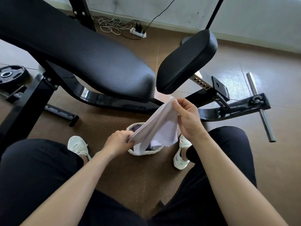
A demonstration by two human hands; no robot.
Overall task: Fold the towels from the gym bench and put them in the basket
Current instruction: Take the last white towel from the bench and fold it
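White towel over the basket, its corners pinched by the left hand and the right hand

Soft, even daylight fills the scene, and it is bright overall. Beyond and to the right of the right grip, the floor tiles carry a pale, washed glare. A ribbed sheen lies across the padded surface above the left grip. Shadows are soft-edged and darkest beneath that surface. The towel pinched by both grips is nearly blown out, its folds faint. Wide-angle bending bows the wall far above the grips and stretches the forearms below them. The weight plate, far left of the left grip, is smeared.
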